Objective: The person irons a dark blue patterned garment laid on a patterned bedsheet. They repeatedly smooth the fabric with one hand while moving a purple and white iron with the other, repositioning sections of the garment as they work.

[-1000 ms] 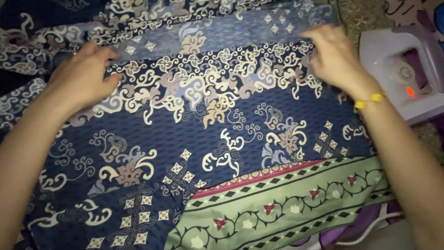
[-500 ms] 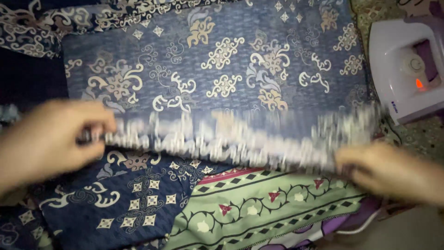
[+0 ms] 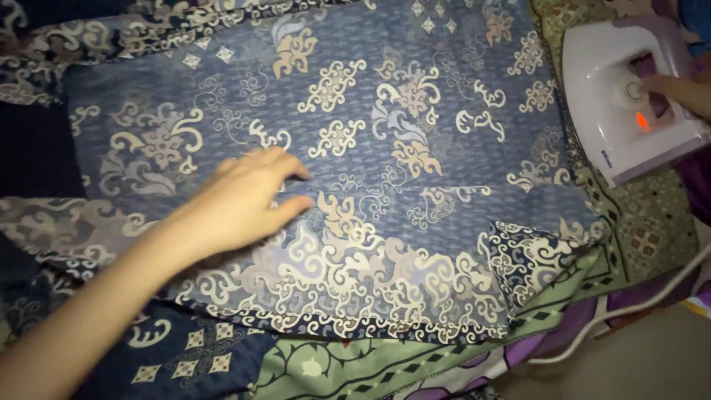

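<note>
Left hand point(image 3: 241, 204): flat, palm down, fingers spread and released, pressing on the cloth point(image 3: 385, 133) left of centre. Nothing grasped. Forearm runs from the near left corner up to it.

Right hand point(image 3: 678, 92): at the far right edge, mostly out of view. Fingers reach onto the iron point(image 3: 618, 111) by its handle and round dial; whether they are closed around the handle cannot be told.

Cloth: blue, woven texture, cream and tan scroll and floral motifs. Spread flat across the middle of the scene, from the far edge to near centre. Its near border carries a dense band of cream scrollwork. Near right corner is turned over, showing a darker navy face.

Iron: white body with purple handle, small orange light lit. Stands at the far right, just beside the cloth's right edge.

Cover point(image 3: 348, 367): green patterned fabric with vine and small red motifs, under the cloth, showing along the near edge.

Dark fabric point(image 3: 185, 348): navy with cream diamond motifs, near left, beneath the forearm.

Cord point(image 3: 629, 311): white, curving along the near right, from the right edge toward the near side.
</note>
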